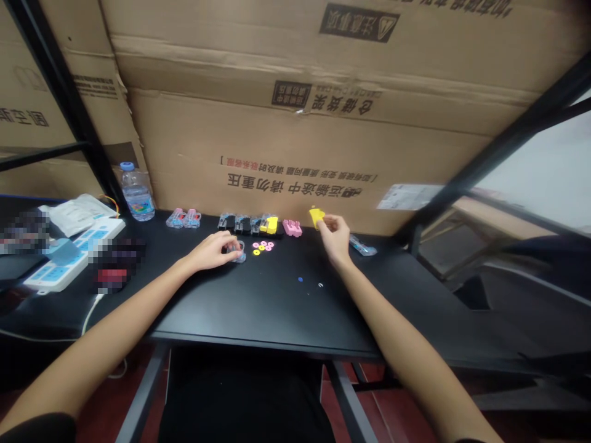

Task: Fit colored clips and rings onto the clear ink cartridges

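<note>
A yellow plastic piece (316, 216) is being pinched between the thumb and fingertips of the right hand (335, 237), just above the far part of a black desk (258, 314). The left hand (210, 252) is being kept low on the desktop, its fingers curled over a small clear plastic housing (239, 252); whether this is being gripped or only touched cannot be told.

The pinched piece is judged to be at risk of slipping, since it is being held only at the fingertips. Pink and yellow washers (261, 247) are lying loose just beside the left hand and could be scattered if brushed by it. A tiny blue bead (300, 279) could be lost in the same way.

Along the back edge, clear housings with pink inserts (183, 218) and black-based housings (242, 224) are being left in a row. A capped water bottle (136, 194) is standing near a white power strip (74, 255), so a spill could be dangerous if it were knocked over. Cardboard cartons (295, 117) are standing behind the desk, their contents hidden.
</note>
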`<act>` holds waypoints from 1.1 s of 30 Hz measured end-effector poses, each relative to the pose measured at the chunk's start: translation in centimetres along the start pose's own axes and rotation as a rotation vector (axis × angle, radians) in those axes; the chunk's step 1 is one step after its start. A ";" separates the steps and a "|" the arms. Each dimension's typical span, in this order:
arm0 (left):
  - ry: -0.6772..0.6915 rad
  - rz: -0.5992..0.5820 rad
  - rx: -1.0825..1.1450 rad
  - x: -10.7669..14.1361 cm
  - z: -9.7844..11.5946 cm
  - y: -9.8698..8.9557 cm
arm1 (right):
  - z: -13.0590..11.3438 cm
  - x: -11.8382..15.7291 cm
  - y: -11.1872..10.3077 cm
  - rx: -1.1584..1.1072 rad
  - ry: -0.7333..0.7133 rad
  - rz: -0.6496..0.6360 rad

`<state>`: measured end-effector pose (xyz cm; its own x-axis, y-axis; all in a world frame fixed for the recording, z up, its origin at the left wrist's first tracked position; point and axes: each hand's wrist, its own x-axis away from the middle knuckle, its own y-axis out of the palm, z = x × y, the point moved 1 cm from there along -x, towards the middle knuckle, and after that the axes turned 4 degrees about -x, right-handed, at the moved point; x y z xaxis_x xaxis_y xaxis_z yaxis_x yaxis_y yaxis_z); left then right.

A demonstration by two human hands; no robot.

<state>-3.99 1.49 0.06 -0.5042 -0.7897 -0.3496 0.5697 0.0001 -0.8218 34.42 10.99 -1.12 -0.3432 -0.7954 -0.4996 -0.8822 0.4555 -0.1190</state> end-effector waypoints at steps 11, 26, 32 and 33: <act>0.127 0.078 -0.023 0.0 2.9 0.1 | -7.6 11.3 6.3 -0.337 0.233 -0.731; 0.138 0.018 -0.014 0.1 3.5 0.0 | -7.7 11.4 6.1 -0.307 0.196 -0.846; 0.109 0.046 0.079 -0.1 3.3 0.5 | -8.4 11.4 5.9 -0.284 0.137 -0.870; 0.106 0.058 0.098 -0.1 3.3 0.5 | -8.4 11.4 5.8 -0.261 0.118 -0.867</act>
<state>-1.54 -0.40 1.20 -0.5307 -0.7212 -0.4451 0.6583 -0.0199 -0.7525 22.66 1.21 -0.25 0.4556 -0.8590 -0.2334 -0.8865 -0.4141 -0.2066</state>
